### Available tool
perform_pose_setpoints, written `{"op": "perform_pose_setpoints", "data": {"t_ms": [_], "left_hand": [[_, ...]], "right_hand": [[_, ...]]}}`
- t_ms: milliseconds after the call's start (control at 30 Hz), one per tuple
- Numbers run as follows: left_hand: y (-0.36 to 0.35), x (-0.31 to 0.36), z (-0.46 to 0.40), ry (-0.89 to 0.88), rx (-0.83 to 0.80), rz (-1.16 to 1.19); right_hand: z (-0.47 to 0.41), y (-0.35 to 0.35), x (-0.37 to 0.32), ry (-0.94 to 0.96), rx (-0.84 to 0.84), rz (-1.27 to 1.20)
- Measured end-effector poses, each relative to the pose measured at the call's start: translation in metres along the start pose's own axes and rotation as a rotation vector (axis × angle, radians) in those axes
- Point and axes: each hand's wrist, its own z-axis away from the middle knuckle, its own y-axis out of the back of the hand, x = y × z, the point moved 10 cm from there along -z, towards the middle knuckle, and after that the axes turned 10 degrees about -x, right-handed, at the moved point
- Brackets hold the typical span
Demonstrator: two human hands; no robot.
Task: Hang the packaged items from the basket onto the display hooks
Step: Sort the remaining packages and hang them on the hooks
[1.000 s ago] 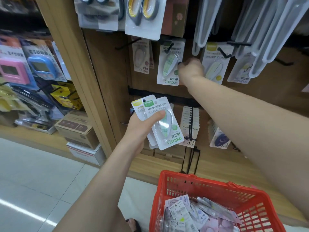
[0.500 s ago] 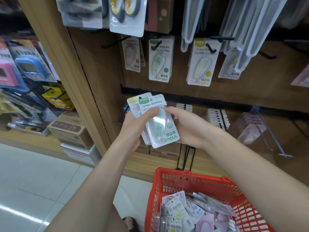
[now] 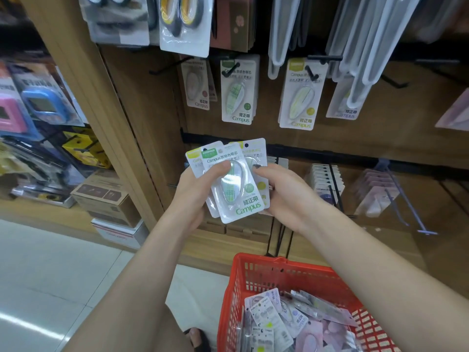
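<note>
My left hand (image 3: 195, 191) grips a small fan of white Campus correction-tape packs; the green-labelled front pack (image 3: 234, 185) has my thumb across it. My right hand (image 3: 281, 191) pinches the yellow-labelled pack (image 3: 258, 158) behind the front one, thumb on its blister. On the wooden display panel above hang a green pack (image 3: 238, 91) and a yellow pack (image 3: 302, 94) on black hooks (image 3: 323, 57). A red basket (image 3: 264, 270) at the bottom right holds several more packaged items (image 3: 291, 323).
An empty black hook (image 3: 166, 68) juts out left of the hung packs. Long white hanging items (image 3: 365, 47) dangle over the upper right. Lower hooks carry refill packs (image 3: 327, 179) and pink packs (image 3: 375, 191). Cardboard boxes (image 3: 106, 199) sit at the shelf base left.
My right hand came down from the green pack hung on the upper hook to the packs in my left hand and now pinches the yellow one, which has slid out to the right.
</note>
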Motion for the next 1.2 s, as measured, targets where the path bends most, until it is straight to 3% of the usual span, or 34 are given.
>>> {"op": "perform_pose_setpoints", "data": {"t_ms": [267,600,967,1200], "left_hand": [[-0.006,-0.013,-0.006,0.091,0.041,0.012],[-0.035,-0.003,-0.025,-0.04,0.036,0.028],[-0.038,-0.009,-0.031,-0.052,0.057,-0.052],[-0.026,-0.015,-0.033,-0.032,0.09,-0.101]], "right_hand": [[0.035,0.05,-0.034,0.232,0.328,0.122],[0.088,0.053,-0.114,0.523,0.302,0.326],[0.07,0.052,-0.132,0.503,0.45,0.229],[0.017,0.077,-0.14,0.325,0.6,0.306]]}}
